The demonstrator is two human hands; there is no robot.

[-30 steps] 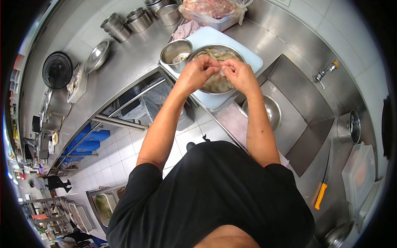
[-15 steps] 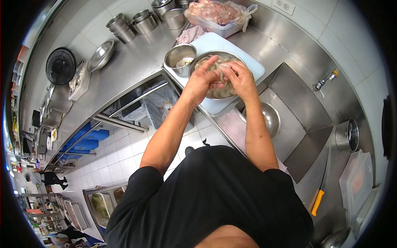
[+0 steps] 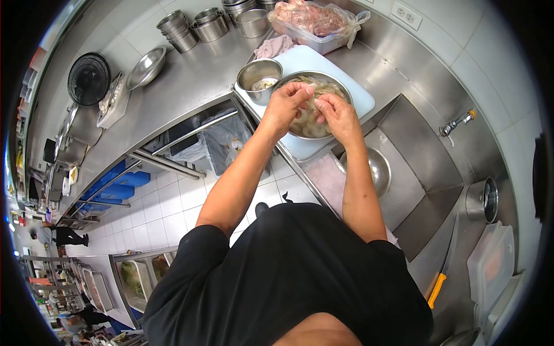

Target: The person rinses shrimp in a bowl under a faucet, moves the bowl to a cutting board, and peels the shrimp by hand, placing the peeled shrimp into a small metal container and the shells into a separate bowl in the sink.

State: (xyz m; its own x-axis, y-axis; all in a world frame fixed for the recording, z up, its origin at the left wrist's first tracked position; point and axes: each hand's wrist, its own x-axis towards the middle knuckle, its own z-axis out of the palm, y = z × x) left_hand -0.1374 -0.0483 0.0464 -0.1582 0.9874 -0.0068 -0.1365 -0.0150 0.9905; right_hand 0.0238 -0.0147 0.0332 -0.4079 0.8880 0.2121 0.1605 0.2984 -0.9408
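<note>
Left hand (image 3: 284,109) and right hand (image 3: 344,122) are held curled above the bowl (image 3: 310,138), probably so drips are caught; whether anything is gripped cannot be told.

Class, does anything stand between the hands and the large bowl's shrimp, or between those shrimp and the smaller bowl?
Nothing visible blocks left hand or right hand from the shrimp. Toward the smaller bowl, both rims and, partly, the left hand intervene.
</note>
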